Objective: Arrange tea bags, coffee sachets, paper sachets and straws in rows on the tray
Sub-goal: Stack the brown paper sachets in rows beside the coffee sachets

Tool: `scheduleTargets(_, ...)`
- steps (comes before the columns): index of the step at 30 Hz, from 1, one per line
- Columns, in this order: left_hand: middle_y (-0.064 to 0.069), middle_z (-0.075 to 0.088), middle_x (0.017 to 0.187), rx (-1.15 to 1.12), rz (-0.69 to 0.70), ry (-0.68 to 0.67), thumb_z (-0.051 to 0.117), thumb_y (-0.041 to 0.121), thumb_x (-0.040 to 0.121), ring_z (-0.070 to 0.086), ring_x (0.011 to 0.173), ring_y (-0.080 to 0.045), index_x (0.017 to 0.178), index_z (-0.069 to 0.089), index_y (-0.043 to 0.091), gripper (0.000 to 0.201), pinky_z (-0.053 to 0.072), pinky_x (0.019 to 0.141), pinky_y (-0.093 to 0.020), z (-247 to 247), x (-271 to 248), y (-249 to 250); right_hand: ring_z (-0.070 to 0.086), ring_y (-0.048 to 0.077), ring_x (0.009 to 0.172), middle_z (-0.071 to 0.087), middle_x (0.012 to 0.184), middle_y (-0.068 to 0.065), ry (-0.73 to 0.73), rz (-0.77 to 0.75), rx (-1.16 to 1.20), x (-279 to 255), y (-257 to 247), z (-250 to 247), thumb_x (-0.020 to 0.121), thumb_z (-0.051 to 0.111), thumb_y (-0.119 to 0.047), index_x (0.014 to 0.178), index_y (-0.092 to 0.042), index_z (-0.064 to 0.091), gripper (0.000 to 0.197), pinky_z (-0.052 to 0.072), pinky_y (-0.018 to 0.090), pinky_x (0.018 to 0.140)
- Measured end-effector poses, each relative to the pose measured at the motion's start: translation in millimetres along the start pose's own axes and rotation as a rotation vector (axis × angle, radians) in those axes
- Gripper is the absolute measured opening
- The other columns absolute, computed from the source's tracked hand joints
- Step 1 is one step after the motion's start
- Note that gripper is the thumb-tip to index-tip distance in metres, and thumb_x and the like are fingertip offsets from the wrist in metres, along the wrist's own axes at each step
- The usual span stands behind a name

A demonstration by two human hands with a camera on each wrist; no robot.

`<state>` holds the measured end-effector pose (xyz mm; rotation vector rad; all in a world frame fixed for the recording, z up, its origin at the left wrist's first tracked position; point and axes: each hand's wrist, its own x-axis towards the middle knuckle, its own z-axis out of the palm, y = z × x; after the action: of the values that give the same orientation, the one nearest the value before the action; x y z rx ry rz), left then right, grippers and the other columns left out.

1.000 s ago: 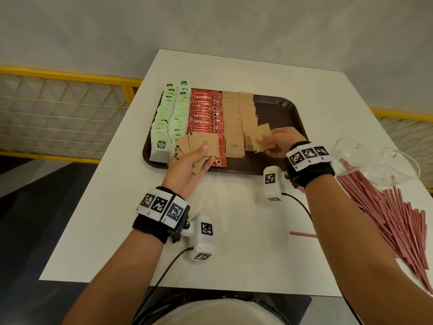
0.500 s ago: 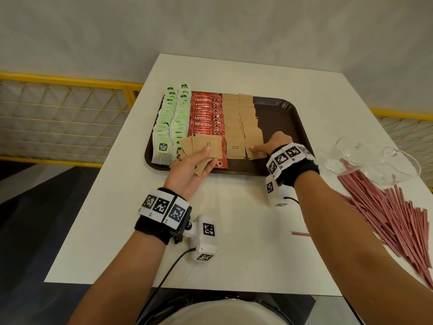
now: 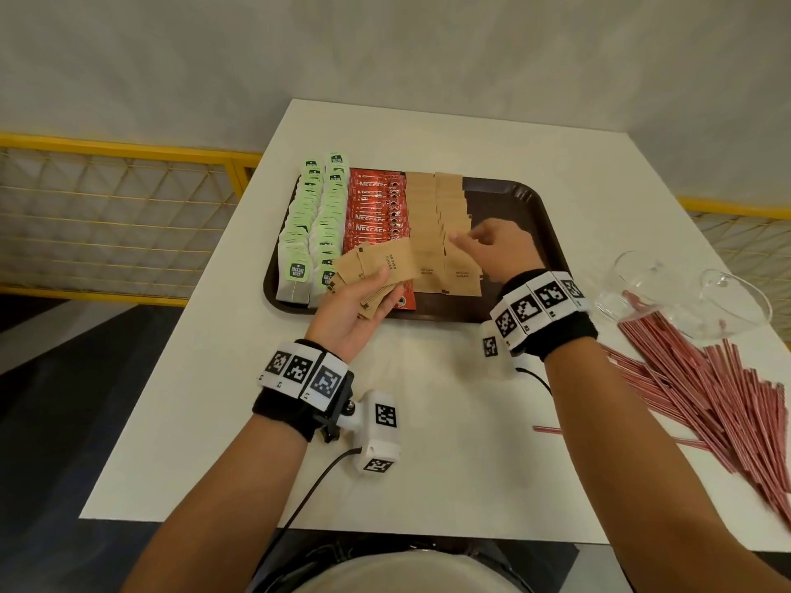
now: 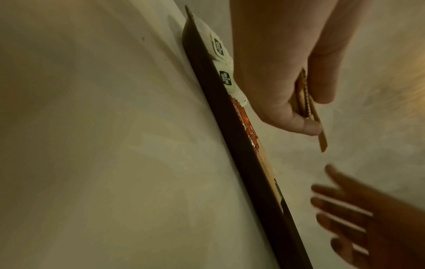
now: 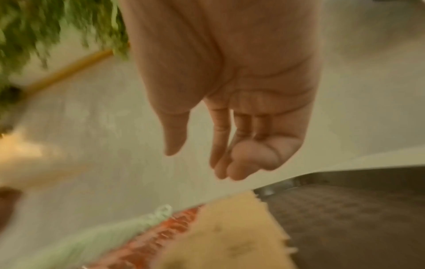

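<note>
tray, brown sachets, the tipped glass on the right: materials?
Tray: likely moulded plastic, dark brown, finely textured, slight sheen on its rim.
Brown sachets: matte kraft paper, serrated ends; the left hand holds a fan of them.
Glass: clear, see-through; glass or plastic, can't tell.

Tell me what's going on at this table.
A person is laying out drink supplies in rows on a brown tray. Green tea bags, red coffee sachets and brown sugar sachets already lie in rows on it. The left hand holds a fanned stack of brown sachets over the tray's near edge. The right hand is empty, fingers relaxed, above the sugar rows. The red straws lie loose on the white table to the right, beside tipped clear glasses.
</note>
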<state>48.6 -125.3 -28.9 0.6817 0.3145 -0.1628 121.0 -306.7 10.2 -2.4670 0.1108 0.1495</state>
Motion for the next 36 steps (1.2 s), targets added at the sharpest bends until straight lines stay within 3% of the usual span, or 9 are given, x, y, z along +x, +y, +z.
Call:
scheduleTargets(5, -0.001, 0.071, 0.095, 0.066, 0.004, -0.092, 0.051, 0.005, 0.093, 0.067, 0.094, -0.014, 0.11, 0.059, 0.014, 0.021, 0.056, 0.081, -0.024, 9, -1, -6, 0.064, 0.011, 0.079, 0.066, 0.093, 0.007, -0.367, -0.072, 0.477, -33, -21, 17, 0.081, 0.071, -0.03, 0.099, -0.005, 0.058, 0.034, 0.052, 0.02, 0.059)
scheduleTargets(11, -0.006, 0.07, 0.102, 0.059, -0.012, -0.064, 0.053, 0.006, 0.092, 0.066, 0.095, -0.018, 0.107, 0.06, 0.016, 0.019, 0.055, 0.08, -0.029, 5, -2, -4, 0.063, 0.01, 0.069, 0.065, 0.084, 0.004, -0.342, -0.092, 0.82, -36, -11, 18, 0.085, 0.064, -0.005, 0.084, -0.011, 0.056, 0.01, 0.05, 0.018, 0.053)
scheduleTargets(15, -0.003, 0.07, 0.088, 0.127, -0.023, -0.051, 0.051, 0.003, 0.093, 0.069, 0.079, -0.017, 0.102, 0.061, 0.012, 0.016, 0.057, 0.074, -0.027, 11, -2, -12, 0.065, 0.013, 0.07, 0.065, 0.084, 0.008, -0.28, -0.083, 1.15, -34, -11, 10, 0.087, 0.056, 0.004, 0.094, -0.006, 0.056, 0.012, 0.056, 0.022, 0.064)
scheduleTargets(19, -0.007, 0.066, 0.086, 0.014, 0.011, -0.006, 0.049, 0.002, 0.093, 0.066, 0.082, -0.021, 0.095, 0.059, 0.01, 0.013, 0.056, 0.078, -0.03, 10, -2, -11, 0.062, 0.012, 0.076, 0.062, 0.089, 0.006, -0.123, -0.056, 0.929, -14, -7, -8, 0.092, 0.052, 0.0, 0.102, -0.005, 0.055, 0.011, 0.056, 0.023, 0.067)
scheduleTargets(24, -0.011, 0.066, 0.092, -0.068, 0.08, -0.027, 0.044, 0.003, 0.094, 0.065, 0.092, -0.029, 0.101, 0.058, 0.008, 0.015, 0.054, 0.084, -0.033, 4, -6, 4, 0.059, 0.017, 0.082, 0.058, 0.09, 0.005, -0.355, 0.015, 0.195, 12, -2, -10, 0.091, 0.055, -0.001, 0.115, -0.014, 0.052, 0.028, 0.054, 0.03, 0.073)
scheduleTargets(26, -0.011, 0.066, 0.094, -0.022, 0.075, -0.045, 0.043, 0.002, 0.094, 0.065, 0.095, -0.029, 0.1, 0.058, 0.006, 0.016, 0.054, 0.085, -0.032, 4, -7, 7, 0.059, 0.017, 0.083, 0.059, 0.096, 0.008, -0.406, 0.024, 0.064, 12, -7, -5, 0.09, 0.056, -0.001, 0.119, -0.013, 0.053, 0.032, 0.053, 0.028, 0.073)
scheduleTargets(29, -0.011, 0.067, 0.1, 0.041, 0.033, -0.034, 0.047, 0.001, 0.094, 0.064, 0.097, -0.028, 0.109, 0.056, 0.01, 0.02, 0.054, 0.086, -0.036, 3, -6, 6, 0.057, 0.013, 0.078, 0.056, 0.095, 0.006, -0.436, 0.028, 0.227, 9, -11, -6, 0.091, 0.054, 0.0, 0.12, -0.01, 0.052, 0.031, 0.052, 0.027, 0.072)
scheduleTargets(32, -0.009, 0.067, 0.104, 0.11, 0.02, 0.012, 0.055, 0.002, 0.091, 0.064, 0.098, -0.023, 0.112, 0.054, 0.017, 0.026, 0.055, 0.086, -0.039, -1, -3, 5, 0.058, 0.018, 0.084, 0.057, 0.097, 0.008, -0.555, -0.003, 0.534, 6, -15, -15, 0.092, 0.051, 0.001, 0.099, -0.013, 0.056, 0.016, 0.055, 0.031, 0.073)
scheduleTargets(36, 0.001, 0.073, 0.087, 0.24, 0.001, 0.046, 0.061, 0.006, 0.088, 0.07, 0.077, -0.01, 0.104, 0.059, 0.018, 0.02, 0.056, 0.063, -0.025, 3, -4, 1, 0.059, 0.02, 0.086, 0.058, 0.097, 0.01, -0.701, -0.133, 0.526, -2, -27, -18, 0.093, 0.049, 0.0, 0.093, -0.013, 0.06, 0.017, 0.057, 0.027, 0.067)
